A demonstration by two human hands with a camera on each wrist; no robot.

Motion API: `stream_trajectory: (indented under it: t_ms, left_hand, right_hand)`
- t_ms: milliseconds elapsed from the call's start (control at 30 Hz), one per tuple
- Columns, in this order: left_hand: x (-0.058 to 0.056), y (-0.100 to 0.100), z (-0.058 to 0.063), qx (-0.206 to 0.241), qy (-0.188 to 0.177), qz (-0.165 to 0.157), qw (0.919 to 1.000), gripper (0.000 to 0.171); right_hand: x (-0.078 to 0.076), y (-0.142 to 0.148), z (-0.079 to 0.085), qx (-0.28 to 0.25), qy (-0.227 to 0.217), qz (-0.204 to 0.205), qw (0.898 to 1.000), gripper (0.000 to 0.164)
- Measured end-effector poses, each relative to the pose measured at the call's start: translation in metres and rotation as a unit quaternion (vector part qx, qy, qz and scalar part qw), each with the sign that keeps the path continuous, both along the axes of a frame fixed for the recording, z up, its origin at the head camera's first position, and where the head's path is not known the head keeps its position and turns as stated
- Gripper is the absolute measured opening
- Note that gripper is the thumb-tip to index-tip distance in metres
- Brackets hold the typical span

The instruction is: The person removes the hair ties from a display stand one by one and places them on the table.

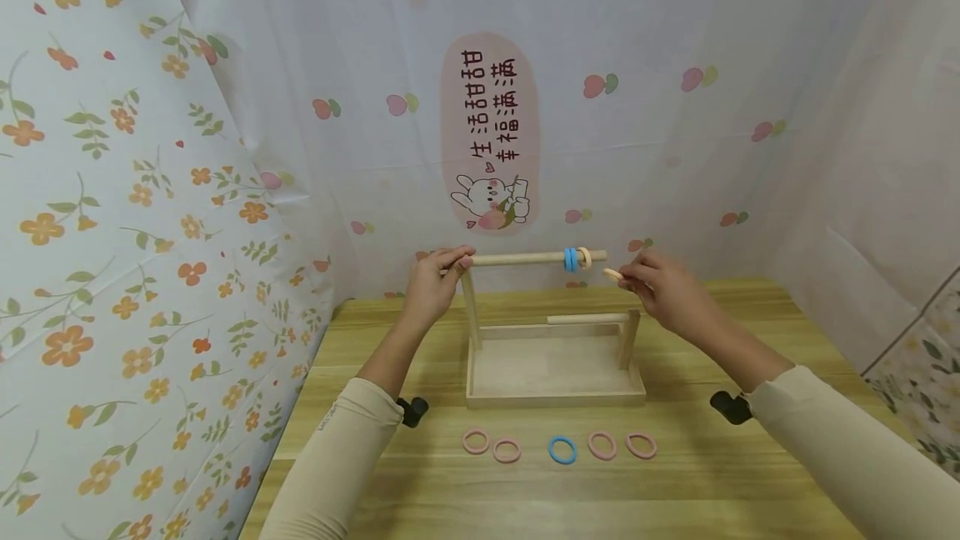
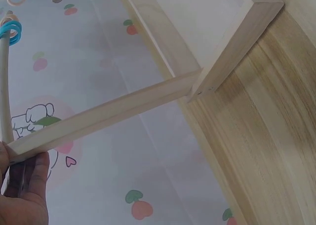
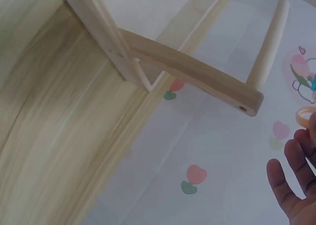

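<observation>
A wooden rack with a tray base [image 1: 555, 397] stands on the table; its tall left post [image 1: 471, 307] carries a long horizontal bar [image 1: 517, 259]. My left hand [image 1: 433, 286] grips the top of that post where the bar begins, thumb and fingers on either side of it in the left wrist view. Two blue rings [image 1: 571, 260] and a pale orange ring [image 1: 585, 257] hang near the bar's free right end. Just right of that end, my right hand [image 1: 671, 290] pinches another pale orange ring [image 3: 301, 117], its other fingers spread in the right wrist view.
A shorter right post [image 1: 628, 340] bears a lower bar [image 1: 585, 319] pointing left. In front of the rack lie several pink rings [image 1: 507, 450] and one blue ring [image 1: 562, 450] in a row. Black clips [image 1: 731, 407] sit at both forearms. A patterned curtain [image 1: 645, 148] hangs behind.
</observation>
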State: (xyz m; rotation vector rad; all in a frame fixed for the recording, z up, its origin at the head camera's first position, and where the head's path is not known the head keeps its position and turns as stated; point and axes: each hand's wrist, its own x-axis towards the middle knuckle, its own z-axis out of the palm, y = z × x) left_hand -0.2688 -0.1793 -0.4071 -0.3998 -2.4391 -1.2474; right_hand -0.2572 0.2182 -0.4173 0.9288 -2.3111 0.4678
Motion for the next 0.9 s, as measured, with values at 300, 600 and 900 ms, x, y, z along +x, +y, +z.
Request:
stream_trajectory:
  t_ms: [300, 600, 900]
  left_hand:
    - [0.001, 0.002, -0.001, 0.009, 0.006, -0.004, 0.9999, 0.035]
    - [0.000, 0.001, 0.000, 0.016, 0.005, -0.005, 0.9999, 0.033]
    - [-0.001, 0.000, -0.003, 0.024, -0.013, -0.006, 0.9996, 0.033]
  right_hand:
    - [0.005, 0.002, -0.012, 0.016, 0.048, 0.059, 0.997, 0.026]
    - [0.015, -0.004, -0.019, 0.035, 0.039, 0.084, 0.995, 0.029]
    - [0.021, -0.012, -0.027, 0.040, 0.059, 0.122, 0.990, 0.037]
